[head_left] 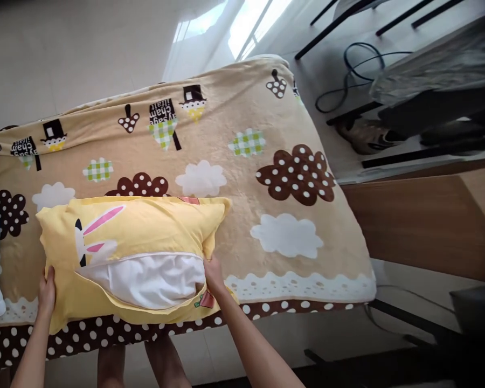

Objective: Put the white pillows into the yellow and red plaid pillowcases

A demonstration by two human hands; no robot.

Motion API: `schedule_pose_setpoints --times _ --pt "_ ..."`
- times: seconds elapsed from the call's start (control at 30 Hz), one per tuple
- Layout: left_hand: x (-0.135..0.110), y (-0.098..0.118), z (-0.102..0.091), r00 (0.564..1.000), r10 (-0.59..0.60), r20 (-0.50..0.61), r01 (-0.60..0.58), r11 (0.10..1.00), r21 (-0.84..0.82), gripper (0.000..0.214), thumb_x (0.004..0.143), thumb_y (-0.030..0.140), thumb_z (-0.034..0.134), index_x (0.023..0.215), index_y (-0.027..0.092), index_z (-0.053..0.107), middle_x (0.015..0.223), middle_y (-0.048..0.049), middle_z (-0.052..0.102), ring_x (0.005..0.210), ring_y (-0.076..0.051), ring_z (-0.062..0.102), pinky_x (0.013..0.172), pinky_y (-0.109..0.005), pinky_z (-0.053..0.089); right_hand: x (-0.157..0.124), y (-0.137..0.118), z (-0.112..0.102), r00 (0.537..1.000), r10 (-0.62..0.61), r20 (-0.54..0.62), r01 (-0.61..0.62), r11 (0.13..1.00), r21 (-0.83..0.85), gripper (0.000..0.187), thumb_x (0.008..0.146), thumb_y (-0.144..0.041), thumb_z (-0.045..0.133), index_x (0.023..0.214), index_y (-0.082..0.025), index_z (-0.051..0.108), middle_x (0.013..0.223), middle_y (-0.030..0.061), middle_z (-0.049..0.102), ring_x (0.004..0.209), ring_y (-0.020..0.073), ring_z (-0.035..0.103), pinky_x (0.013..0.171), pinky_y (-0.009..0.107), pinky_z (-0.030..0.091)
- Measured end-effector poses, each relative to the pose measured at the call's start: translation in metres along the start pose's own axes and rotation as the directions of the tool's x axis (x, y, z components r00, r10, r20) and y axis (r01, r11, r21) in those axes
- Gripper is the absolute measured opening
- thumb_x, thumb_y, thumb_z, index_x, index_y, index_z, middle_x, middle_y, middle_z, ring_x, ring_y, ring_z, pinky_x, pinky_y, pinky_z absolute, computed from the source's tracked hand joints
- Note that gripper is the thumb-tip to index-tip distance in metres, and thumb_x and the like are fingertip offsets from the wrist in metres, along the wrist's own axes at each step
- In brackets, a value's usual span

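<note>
The pillow (149,280) lies at the bed's (291,215) near edge. The left hand (46,293) has its grip closed round one end to steady it. The right hand (213,275) pinches the yellow case (157,226) at its opening.

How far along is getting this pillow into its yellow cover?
Done: the white pillow sits mostly inside the yellow pillowcase, lying on the bed blanket. In hand: the left hand holds the case's left end, the right hand is at the opening's right end. Left: the opening gapes, showing white, so it needs closing.
</note>
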State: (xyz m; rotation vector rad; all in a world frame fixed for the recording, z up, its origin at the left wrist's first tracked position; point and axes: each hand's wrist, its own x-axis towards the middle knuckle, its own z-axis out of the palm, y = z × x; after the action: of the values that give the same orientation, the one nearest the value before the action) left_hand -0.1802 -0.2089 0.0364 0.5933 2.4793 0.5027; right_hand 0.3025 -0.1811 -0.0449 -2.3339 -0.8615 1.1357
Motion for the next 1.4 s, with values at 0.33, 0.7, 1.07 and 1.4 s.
schedule_pose_setpoints --times 0.33,0.7,1.07,1.4 --pt "-0.023 -0.004 -0.001 0.966 0.216 -0.141 -0.212 0.976 0.04 0.049 0.074 0.071 0.047 0.07 0.022 0.052 0.065 -0.0034 0.058 0.071 -0.024 0.059 0.066 -0.036 0.048 -0.009 -0.013 -0.037 0.982 -0.111 -0.153 0.072 0.967 -0.245 0.034 0.073 -0.055 0.046 0.054 -0.026 0.044 0.05 0.0046 0.049 0.053 0.0197 0.045 0.056 0.034 0.032" --pt "-0.018 0.034 0.01 0.927 0.372 -0.038 -0.371 0.928 0.033 0.042 0.081 0.061 0.045 0.067 0.022 0.051 0.061 -0.0017 0.058 0.062 -0.018 0.054 0.059 -0.029 0.042 -0.038 0.053 -0.098 0.958 0.131 -0.257 -0.24 0.856 -0.458 0.044 0.079 -0.058 0.045 0.069 -0.02 0.064 0.062 0.0173 0.061 0.07 0.0355 0.061 0.061 0.043 0.043" --pt "-0.072 0.058 0.012 0.597 0.802 0.026 -0.766 0.561 0.313 0.049 0.084 0.028 0.05 0.132 0.02 0.049 0.133 -0.0167 0.056 0.13 -0.028 0.047 0.11 -0.046 0.034 -0.141 -0.041 -0.017 0.508 -0.847 0.157 0.86 0.489 -0.143 0.026 0.091 -0.017 0.045 0.108 -0.023 0.063 0.102 0.0093 0.07 0.102 0.0218 0.063 0.089 0.038 0.049" --pt "-0.091 0.112 0.11 0.523 0.698 0.489 -0.851 0.402 0.337 0.062 0.077 0.008 0.047 0.136 0.022 0.052 0.141 -0.0148 0.054 0.132 -0.028 0.047 0.103 -0.047 0.039 -0.11 -0.098 0.089 0.593 -0.697 0.402 0.778 0.625 -0.063 0.033 0.085 -0.008 0.045 0.107 -0.019 0.067 0.107 0.0083 0.072 0.103 0.0233 0.063 0.097 0.039 0.046"
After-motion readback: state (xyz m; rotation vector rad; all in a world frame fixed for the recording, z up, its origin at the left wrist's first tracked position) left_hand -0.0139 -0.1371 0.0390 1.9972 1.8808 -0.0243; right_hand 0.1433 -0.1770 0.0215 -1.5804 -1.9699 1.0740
